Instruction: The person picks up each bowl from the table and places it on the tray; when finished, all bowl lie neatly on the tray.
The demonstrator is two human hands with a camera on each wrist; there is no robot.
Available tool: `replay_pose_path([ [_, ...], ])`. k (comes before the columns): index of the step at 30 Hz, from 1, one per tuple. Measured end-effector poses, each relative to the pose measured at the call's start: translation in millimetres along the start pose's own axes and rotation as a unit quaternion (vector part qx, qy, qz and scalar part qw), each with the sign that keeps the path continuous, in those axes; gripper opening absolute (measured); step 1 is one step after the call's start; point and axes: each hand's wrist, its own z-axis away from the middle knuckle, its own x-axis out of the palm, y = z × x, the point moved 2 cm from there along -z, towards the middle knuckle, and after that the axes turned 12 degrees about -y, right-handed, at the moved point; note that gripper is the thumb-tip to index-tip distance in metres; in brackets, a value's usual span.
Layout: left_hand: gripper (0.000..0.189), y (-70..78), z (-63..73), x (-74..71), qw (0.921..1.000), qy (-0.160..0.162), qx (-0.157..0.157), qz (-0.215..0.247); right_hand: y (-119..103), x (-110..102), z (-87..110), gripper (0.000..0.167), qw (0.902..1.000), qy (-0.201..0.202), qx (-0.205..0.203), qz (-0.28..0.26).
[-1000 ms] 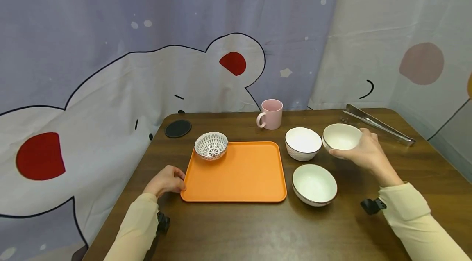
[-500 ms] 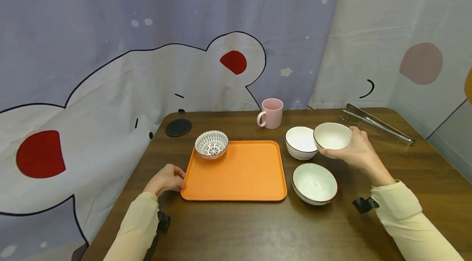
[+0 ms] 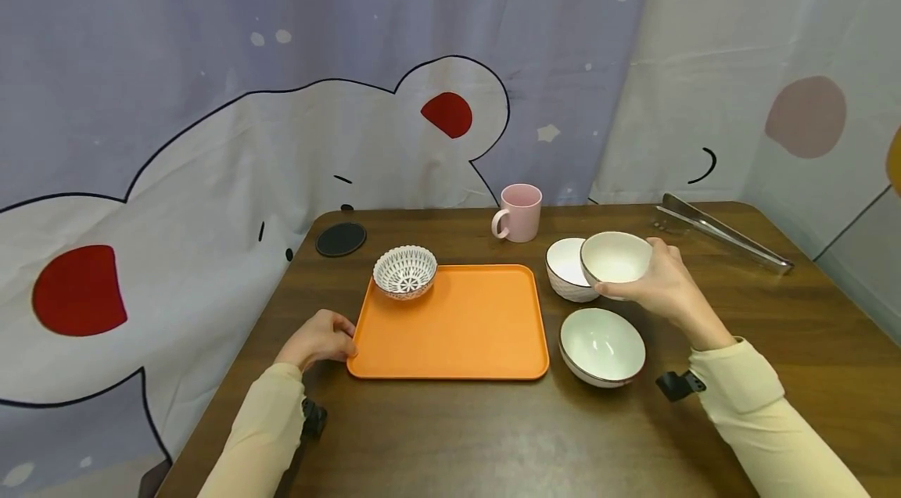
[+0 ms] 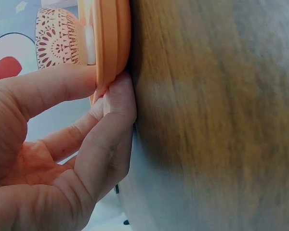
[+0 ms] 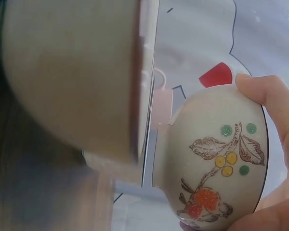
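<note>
My right hand (image 3: 665, 287) grips a cream bowl (image 3: 616, 257) by its right side, tilted and raised, overlapping the white textured bowl (image 3: 568, 279) in the head view. Painted leaves and fruit show on the held bowl's outside (image 5: 221, 159) in the right wrist view. A third bowl (image 3: 602, 348), pale with a dark rim, stands just nearer. My left hand (image 3: 320, 340) pinches the left edge of an orange tray (image 3: 464, 326), thumb and fingers on either side of the rim (image 4: 106, 43). A small patterned bowl (image 3: 404, 273) sits on the tray's far left corner.
A pink mug (image 3: 519, 213) stands at the back of the wooden table (image 3: 450, 435). Metal tongs (image 3: 725, 232) lie at the back right, and a round black coaster (image 3: 341, 239) at the back left. A printed curtain (image 3: 317, 13) hangs behind.
My right hand has carried the cream bowl leftward, from beside the white textured bowl to partly in front of it. The left hand and the tray have stayed in place.
</note>
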Motion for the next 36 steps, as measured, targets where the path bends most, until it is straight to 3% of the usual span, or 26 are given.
replay_pose_path([
  [31, 0.033, -5.0, -1.2, 1.8, 0.9991, 0.002, 0.037, 0.022, -33, 22, -4.1, 0.118, 0.9997, -0.007, -0.022, -0.008],
  [36, 0.032, -6.0, -3.3, 2.7, 0.9992, 0.003, 0.028, 0.028, -39, 25, -3.4, 0.116, 0.9995, -0.010, -0.022, -0.020],
])
